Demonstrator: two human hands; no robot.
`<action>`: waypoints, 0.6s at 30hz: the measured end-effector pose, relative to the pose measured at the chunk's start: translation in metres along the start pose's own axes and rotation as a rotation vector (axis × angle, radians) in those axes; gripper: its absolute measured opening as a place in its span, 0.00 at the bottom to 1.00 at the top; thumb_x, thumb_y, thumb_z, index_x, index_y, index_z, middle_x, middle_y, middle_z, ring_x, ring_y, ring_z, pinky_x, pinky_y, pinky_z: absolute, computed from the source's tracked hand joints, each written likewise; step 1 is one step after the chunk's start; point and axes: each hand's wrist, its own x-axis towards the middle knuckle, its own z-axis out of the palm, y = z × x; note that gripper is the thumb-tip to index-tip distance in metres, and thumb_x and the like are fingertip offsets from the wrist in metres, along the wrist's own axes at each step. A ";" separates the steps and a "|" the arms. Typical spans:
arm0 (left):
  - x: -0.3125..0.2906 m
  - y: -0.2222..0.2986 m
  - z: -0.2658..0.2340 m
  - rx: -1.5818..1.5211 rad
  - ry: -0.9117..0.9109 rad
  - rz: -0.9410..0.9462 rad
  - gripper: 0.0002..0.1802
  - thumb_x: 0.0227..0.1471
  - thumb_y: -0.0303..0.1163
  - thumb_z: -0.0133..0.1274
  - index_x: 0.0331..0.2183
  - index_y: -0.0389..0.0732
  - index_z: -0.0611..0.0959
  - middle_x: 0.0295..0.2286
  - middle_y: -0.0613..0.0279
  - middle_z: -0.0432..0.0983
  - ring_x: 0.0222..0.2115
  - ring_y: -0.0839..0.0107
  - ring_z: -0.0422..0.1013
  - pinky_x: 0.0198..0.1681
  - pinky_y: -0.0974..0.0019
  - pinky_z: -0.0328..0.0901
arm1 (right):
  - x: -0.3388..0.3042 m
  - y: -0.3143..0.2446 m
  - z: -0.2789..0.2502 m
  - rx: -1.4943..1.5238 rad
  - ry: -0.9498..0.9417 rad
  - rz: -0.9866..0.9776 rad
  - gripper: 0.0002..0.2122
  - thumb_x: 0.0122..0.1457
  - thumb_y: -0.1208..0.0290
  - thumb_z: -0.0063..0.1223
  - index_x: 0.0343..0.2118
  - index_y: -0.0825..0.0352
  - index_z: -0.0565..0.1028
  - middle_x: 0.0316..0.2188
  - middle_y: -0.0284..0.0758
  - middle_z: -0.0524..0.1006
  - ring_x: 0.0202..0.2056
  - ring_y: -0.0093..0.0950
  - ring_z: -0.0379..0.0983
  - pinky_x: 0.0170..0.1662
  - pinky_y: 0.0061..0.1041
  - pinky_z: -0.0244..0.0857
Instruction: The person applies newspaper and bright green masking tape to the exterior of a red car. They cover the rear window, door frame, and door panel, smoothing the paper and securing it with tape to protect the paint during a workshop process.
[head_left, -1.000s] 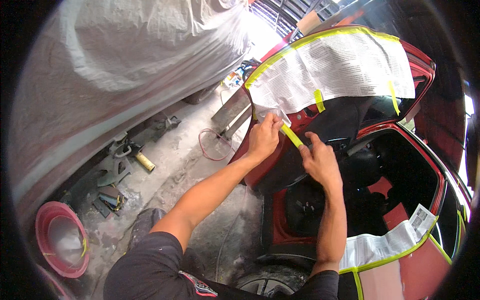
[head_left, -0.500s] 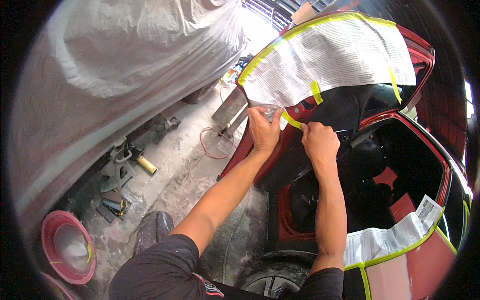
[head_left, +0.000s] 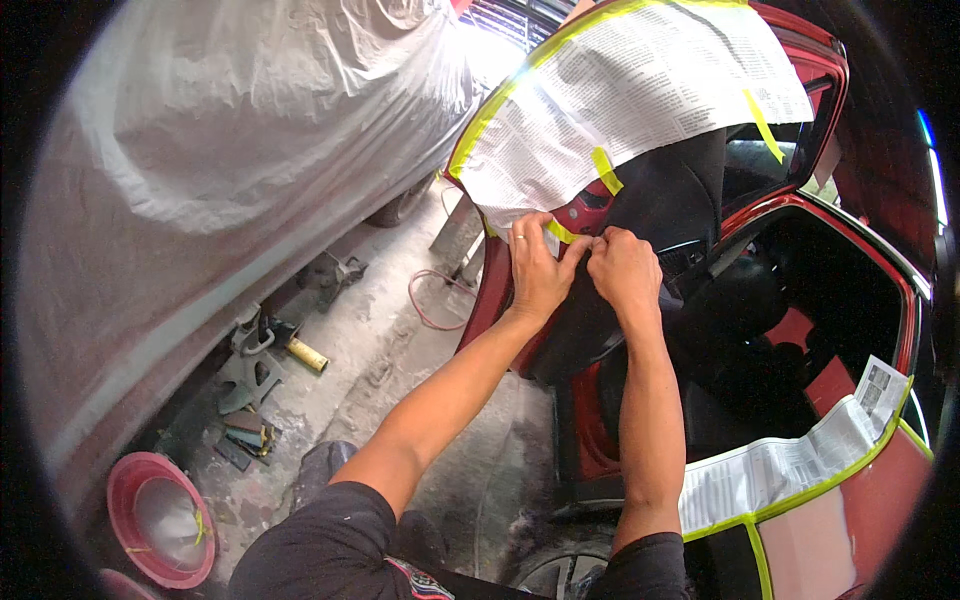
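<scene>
Across the inside of a red car door (head_left: 484, 318), a large newspaper sheet (head_left: 620, 90) is fixed with yellow masking tape along its curved outer edge. At the sheet's lower corner, a short strip of masking tape (head_left: 562, 232) runs between my hands. My left hand (head_left: 540, 275) has its fingers bent over the paper's edge at one end of the strip, its thumb at the other end. My right hand (head_left: 625, 272) pinches the strip's right end, its fingertips close to the left thumb. The exact grip under the fingertips is hidden.
A plastic-covered vehicle (head_left: 280, 110) fills the left. On the floor lie a yellow cylinder (head_left: 307, 355), sanding blocks (head_left: 245, 440), a pink basin (head_left: 120, 500) and a hose (head_left: 415, 300). Another taped newspaper strip (head_left: 770, 482) edges the car's rear panel at right.
My right hand has moved left and closer to my left hand, shortening the tape visible between them. My left thumb has swung toward the right hand. The whole view has shifted slightly.
</scene>
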 end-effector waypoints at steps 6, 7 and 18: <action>-0.003 0.010 0.011 0.182 0.093 0.066 0.29 0.53 0.38 0.64 0.49 0.30 0.71 0.45 0.41 0.68 0.47 0.43 0.65 0.53 0.47 0.60 | -0.019 -0.024 0.011 0.135 0.126 0.220 0.17 0.62 0.57 0.51 0.32 0.68 0.81 0.30 0.54 0.82 0.35 0.56 0.80 0.42 0.52 0.74; -0.004 0.008 0.013 0.191 0.084 0.047 0.30 0.53 0.38 0.64 0.49 0.30 0.71 0.46 0.41 0.68 0.47 0.43 0.65 0.54 0.47 0.60 | -0.026 -0.029 0.020 0.215 0.212 0.292 0.19 0.64 0.55 0.49 0.32 0.69 0.80 0.29 0.54 0.82 0.35 0.56 0.80 0.41 0.51 0.73; -0.002 0.029 -0.022 0.226 -0.360 0.104 0.46 0.54 0.50 0.64 0.58 0.25 0.65 0.52 0.32 0.66 0.54 0.35 0.61 0.60 0.44 0.57 | -0.109 0.048 0.057 0.910 0.786 0.485 0.13 0.69 0.71 0.50 0.52 0.71 0.77 0.33 0.42 0.83 0.29 0.28 0.80 0.37 0.28 0.74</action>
